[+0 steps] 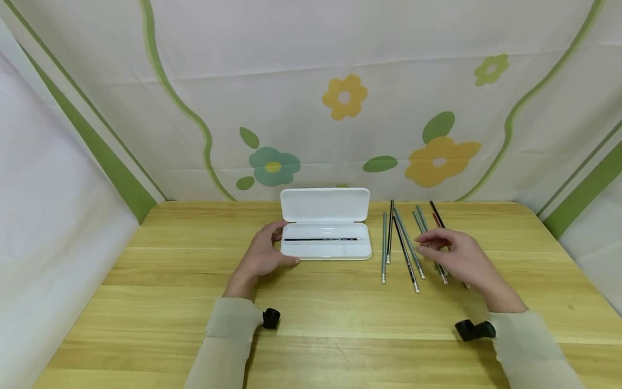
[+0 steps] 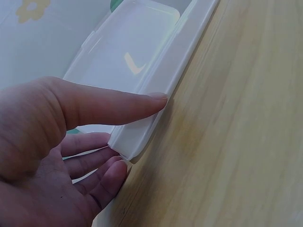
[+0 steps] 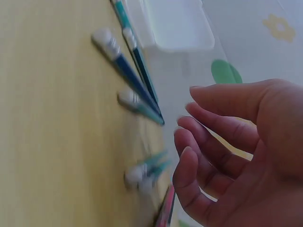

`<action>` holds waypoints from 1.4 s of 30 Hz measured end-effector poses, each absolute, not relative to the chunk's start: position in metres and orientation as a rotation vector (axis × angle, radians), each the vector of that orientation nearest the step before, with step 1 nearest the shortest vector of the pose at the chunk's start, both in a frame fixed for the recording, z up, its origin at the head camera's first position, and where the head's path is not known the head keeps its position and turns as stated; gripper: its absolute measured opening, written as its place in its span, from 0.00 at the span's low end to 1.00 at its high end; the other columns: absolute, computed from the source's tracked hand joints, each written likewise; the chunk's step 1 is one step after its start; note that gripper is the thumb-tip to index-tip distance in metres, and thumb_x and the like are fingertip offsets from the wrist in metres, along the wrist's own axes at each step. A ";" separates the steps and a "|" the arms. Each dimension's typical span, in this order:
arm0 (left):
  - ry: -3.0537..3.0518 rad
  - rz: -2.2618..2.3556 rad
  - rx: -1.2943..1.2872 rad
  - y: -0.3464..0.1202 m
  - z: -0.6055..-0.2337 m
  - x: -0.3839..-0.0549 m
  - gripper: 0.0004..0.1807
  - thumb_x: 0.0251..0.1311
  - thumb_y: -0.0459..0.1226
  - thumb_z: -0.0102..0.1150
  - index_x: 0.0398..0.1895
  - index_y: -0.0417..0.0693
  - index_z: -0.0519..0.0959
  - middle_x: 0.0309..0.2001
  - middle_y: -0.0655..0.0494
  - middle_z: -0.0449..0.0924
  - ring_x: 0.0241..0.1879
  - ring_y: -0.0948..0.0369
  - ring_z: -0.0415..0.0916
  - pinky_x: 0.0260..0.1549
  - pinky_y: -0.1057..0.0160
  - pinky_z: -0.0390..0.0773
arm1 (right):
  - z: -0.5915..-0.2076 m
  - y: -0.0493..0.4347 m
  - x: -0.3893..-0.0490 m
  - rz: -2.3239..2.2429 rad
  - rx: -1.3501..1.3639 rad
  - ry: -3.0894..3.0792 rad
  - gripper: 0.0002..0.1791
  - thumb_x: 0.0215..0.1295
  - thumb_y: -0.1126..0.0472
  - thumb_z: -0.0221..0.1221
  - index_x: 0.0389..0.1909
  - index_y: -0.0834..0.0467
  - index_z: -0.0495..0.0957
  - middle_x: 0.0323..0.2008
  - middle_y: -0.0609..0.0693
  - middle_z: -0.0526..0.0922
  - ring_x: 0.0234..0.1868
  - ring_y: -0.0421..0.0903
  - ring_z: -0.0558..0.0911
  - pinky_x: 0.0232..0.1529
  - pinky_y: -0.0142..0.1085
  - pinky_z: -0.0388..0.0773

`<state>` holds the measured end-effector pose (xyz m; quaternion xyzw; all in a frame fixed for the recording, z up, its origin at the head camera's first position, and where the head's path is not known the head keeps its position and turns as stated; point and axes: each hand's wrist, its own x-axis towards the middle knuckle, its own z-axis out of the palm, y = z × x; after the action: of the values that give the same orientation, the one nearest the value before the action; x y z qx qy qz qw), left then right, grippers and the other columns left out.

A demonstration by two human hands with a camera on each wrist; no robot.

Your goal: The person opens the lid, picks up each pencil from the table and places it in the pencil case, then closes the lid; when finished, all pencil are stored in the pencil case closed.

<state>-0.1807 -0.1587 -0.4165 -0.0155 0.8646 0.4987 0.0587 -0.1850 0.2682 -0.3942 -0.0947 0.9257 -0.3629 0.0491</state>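
A white pencil case (image 1: 335, 250) lies on the table with its lid (image 1: 324, 205) raised at the back. One black pencil (image 1: 311, 239) lies lengthwise inside. My left hand (image 1: 262, 254) holds the case's left end, thumb (image 2: 137, 108) along the front side and fingertips at the end and back corner. To the right of the case, several pencils, black and grey-green, such as a black pencil (image 1: 406, 254), lie with white eraser ends toward me. Above the rightmost ones hovers my right hand (image 1: 457, 255), fingers loosely bent, nothing between thumb and fingertips in the right wrist view.
The wooden table (image 1: 340, 335) ends at a pale curtain (image 1: 291, 65) with printed flowers just behind the case. A reddish pencil (image 1: 438, 220) lies among the rightmost pencils. Black wrist cameras sit at both sleeves, the right one (image 1: 473, 330) close over the table.
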 end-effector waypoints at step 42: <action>2.596 1.555 0.011 -0.163 -0.419 -0.180 0.51 0.48 0.29 0.83 0.79 0.42 0.68 0.72 0.39 0.69 0.67 0.42 0.67 0.65 0.43 0.72 | -0.407 0.339 -0.182 -0.852 0.058 2.803 0.28 0.73 0.41 0.66 0.53 0.63 0.84 0.41 0.51 0.90 0.39 0.45 0.82 0.39 0.37 0.73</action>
<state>-0.1802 -0.1630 -0.4193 0.0036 0.8565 0.5129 0.0578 -0.1819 0.3386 -0.4066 0.0198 0.9513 -0.2891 0.1055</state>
